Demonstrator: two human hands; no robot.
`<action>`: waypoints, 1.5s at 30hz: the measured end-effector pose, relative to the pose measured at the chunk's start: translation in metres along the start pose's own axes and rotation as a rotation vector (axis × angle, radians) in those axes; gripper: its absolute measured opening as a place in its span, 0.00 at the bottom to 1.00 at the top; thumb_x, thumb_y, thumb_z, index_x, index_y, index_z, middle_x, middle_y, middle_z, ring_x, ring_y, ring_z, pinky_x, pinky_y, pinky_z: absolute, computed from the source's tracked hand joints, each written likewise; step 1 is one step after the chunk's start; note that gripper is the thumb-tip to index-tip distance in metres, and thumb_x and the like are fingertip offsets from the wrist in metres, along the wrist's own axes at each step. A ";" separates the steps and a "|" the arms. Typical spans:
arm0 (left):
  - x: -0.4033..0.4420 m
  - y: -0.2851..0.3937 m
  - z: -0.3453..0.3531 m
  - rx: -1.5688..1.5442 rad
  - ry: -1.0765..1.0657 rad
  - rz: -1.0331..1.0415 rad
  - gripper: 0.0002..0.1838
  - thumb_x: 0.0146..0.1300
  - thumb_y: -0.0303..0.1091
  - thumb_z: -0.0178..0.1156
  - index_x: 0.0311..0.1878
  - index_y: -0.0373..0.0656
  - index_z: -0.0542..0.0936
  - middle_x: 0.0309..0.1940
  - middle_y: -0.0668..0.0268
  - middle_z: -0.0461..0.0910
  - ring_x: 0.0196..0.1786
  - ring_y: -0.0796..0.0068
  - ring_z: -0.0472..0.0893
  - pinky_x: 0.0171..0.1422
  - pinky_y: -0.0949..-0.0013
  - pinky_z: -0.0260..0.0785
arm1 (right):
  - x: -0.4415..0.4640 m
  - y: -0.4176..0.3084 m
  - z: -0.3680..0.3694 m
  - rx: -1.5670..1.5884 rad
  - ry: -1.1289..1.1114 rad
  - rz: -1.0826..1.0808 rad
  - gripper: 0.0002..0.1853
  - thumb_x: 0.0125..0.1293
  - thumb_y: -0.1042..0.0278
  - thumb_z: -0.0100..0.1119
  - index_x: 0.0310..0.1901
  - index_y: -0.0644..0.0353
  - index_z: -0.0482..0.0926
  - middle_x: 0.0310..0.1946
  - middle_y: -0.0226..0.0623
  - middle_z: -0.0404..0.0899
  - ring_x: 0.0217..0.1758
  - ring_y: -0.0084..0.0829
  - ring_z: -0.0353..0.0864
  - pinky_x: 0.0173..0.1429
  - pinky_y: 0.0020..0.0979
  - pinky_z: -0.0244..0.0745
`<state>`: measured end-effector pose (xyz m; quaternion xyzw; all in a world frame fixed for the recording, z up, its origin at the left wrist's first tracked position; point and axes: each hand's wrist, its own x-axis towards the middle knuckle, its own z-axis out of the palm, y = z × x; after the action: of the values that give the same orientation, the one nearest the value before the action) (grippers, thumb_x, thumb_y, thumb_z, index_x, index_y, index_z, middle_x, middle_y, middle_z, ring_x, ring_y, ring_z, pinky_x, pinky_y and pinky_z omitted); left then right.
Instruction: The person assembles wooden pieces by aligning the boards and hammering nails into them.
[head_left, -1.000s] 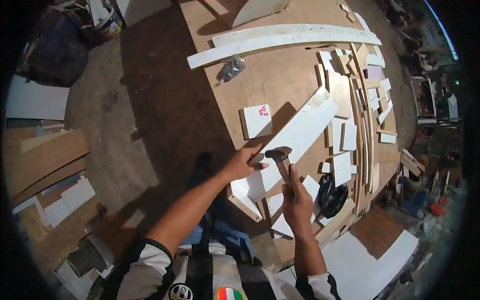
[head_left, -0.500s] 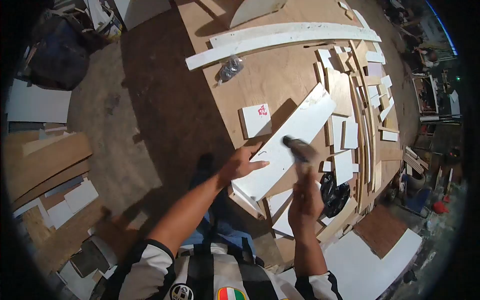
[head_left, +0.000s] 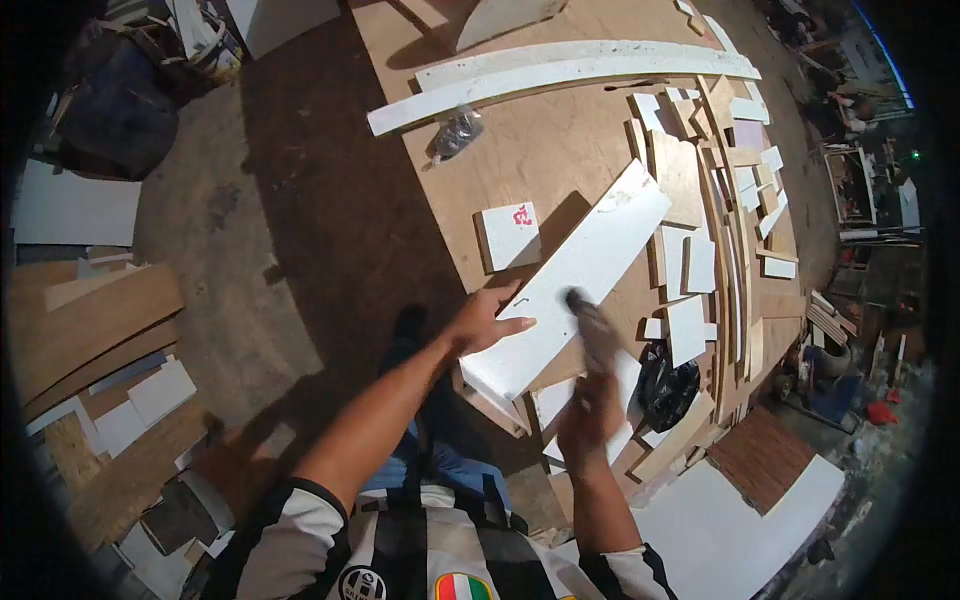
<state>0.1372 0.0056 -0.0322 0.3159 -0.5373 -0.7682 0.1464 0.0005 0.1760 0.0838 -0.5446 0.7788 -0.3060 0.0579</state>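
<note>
A long white board [head_left: 600,250] lies slanted across the near side of the wooden table. My left hand [head_left: 480,322] grips its left edge, thumb pressed on the white face and fingers along the side. Just beyond the thumb, a small bent nail [head_left: 521,301] shows on the board. My right hand [head_left: 590,420] is closed around a hammer [head_left: 597,335], which is smeared by motion over the board's right edge. Whether the hammer head touches the board, I cannot tell. Under the board's near end a wooden edge piece [head_left: 495,400] shows.
A white block with red marks [head_left: 510,238] sits left of the board. A bag of small dark pieces [head_left: 458,135] lies near long white strips [head_left: 570,75]. Wood offcuts [head_left: 688,320] and a black plastic bag [head_left: 668,388] crowd the table's right side.
My right hand and the hammer have moved down and slightly left in view. My left hand stays on the same spot of the board.
</note>
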 end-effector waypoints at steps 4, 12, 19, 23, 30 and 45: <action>-0.005 0.011 -0.003 0.065 -0.018 -0.056 0.40 0.66 0.45 0.74 0.74 0.29 0.71 0.58 0.59 0.84 0.56 0.79 0.79 0.62 0.72 0.72 | 0.001 0.005 0.018 -0.121 -0.245 0.086 0.36 0.69 0.77 0.63 0.78 0.51 0.67 0.41 0.44 0.84 0.39 0.46 0.87 0.40 0.40 0.82; 0.000 -0.014 0.004 0.060 0.066 0.086 0.30 0.70 0.39 0.71 0.68 0.32 0.77 0.52 0.66 0.85 0.53 0.81 0.80 0.57 0.69 0.74 | -0.013 0.010 0.019 -0.061 -0.015 -0.096 0.41 0.66 0.81 0.65 0.79 0.47 0.65 0.39 0.45 0.82 0.33 0.47 0.84 0.35 0.40 0.80; -0.003 0.011 0.003 0.041 0.047 0.058 0.35 0.64 0.40 0.74 0.68 0.30 0.76 0.47 0.61 0.87 0.49 0.80 0.81 0.57 0.70 0.75 | 0.000 -0.005 0.007 -0.138 -0.202 0.060 0.38 0.66 0.82 0.65 0.78 0.51 0.68 0.37 0.44 0.82 0.33 0.45 0.84 0.35 0.40 0.80; -0.002 -0.007 0.000 0.013 0.043 0.024 0.41 0.65 0.43 0.75 0.73 0.27 0.70 0.49 0.64 0.83 0.49 0.81 0.76 0.56 0.73 0.72 | -0.022 0.012 0.024 -0.048 -0.010 -0.072 0.40 0.65 0.87 0.62 0.78 0.55 0.66 0.36 0.44 0.82 0.33 0.43 0.84 0.36 0.38 0.80; 0.001 0.014 0.004 -0.047 0.043 -0.009 0.33 0.65 0.35 0.74 0.68 0.28 0.75 0.52 0.61 0.86 0.53 0.79 0.80 0.57 0.71 0.75 | -0.009 -0.004 0.010 -0.059 -0.035 -0.010 0.34 0.65 0.84 0.65 0.73 0.54 0.71 0.39 0.47 0.83 0.39 0.48 0.87 0.42 0.42 0.83; 0.005 -0.026 0.001 -0.024 0.030 -0.027 0.34 0.63 0.32 0.73 0.71 0.30 0.74 0.58 0.63 0.83 0.59 0.77 0.77 0.70 0.69 0.68 | -0.009 0.006 0.024 -0.195 -0.221 0.021 0.34 0.67 0.78 0.66 0.75 0.47 0.72 0.40 0.45 0.84 0.38 0.47 0.87 0.39 0.40 0.83</action>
<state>0.1356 0.0129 -0.0575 0.3329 -0.5214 -0.7717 0.1477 0.0098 0.1754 0.0594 -0.5699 0.7992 -0.1666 0.0932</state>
